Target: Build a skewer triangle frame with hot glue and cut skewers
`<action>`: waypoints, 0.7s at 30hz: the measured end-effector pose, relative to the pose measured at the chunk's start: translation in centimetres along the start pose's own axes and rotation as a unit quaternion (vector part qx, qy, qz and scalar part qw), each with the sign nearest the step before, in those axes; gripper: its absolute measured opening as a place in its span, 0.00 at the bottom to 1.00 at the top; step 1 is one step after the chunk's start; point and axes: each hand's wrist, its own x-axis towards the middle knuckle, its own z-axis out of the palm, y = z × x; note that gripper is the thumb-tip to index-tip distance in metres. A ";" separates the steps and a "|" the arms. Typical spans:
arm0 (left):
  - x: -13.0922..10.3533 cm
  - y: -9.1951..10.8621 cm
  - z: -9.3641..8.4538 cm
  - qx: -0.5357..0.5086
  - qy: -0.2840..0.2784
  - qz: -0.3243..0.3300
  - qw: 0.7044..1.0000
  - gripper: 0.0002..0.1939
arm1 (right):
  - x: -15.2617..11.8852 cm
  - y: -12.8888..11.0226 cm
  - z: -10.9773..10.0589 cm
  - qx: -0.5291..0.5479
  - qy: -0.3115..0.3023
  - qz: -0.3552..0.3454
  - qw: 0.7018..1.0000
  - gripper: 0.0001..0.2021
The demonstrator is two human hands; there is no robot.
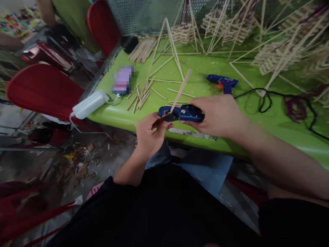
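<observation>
My right hand [216, 113] is wrapped round the handles of a dark blue hand cutter [191, 112], held over the front edge of the green table [108, 111]. A thin wooden stick [181, 91] slants up from the cutter's jaw end, by its black blade. Just below the jaw, my left hand [151, 133] is closed in a pinch at the stick's lower end, mostly hidden by the cutter. Short cut sticks [142, 97] lie loosely on the table beyond my left hand. A blue glue gun [223, 82] with an orange trigger rests beyond my right hand.
A stick frame [167, 48] stands at the back, with several stick structures [275, 56] to the right. Long sticks [144, 48] lie bundled near a blurred phone [123, 79]. A white power bank [89, 103] overhangs the left edge. A black cable [267, 97] crosses the right side. Red chairs [43, 89] stand left.
</observation>
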 end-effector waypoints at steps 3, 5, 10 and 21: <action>0.0 0.2 0.1 -0.019 0.002 -0.007 1.000 0.04 | 0.0 -0.1 -0.1 -0.007 -0.007 0.004 1.000 0.21; 0.0 0.3 0.1 -0.041 0.001 -0.013 0.999 0.03 | 0.1 -0.3 -0.1 -0.009 -0.013 0.007 1.000 0.22; -0.1 0.4 0.0 -0.057 -0.012 -0.027 0.998 0.04 | 0.1 -0.5 -0.4 -0.002 -0.036 0.016 0.999 0.25; -0.1 2.0 -0.3 -0.050 -0.004 -0.082 0.995 0.12 | -0.1 -0.8 -0.4 0.004 -0.041 0.003 0.999 0.27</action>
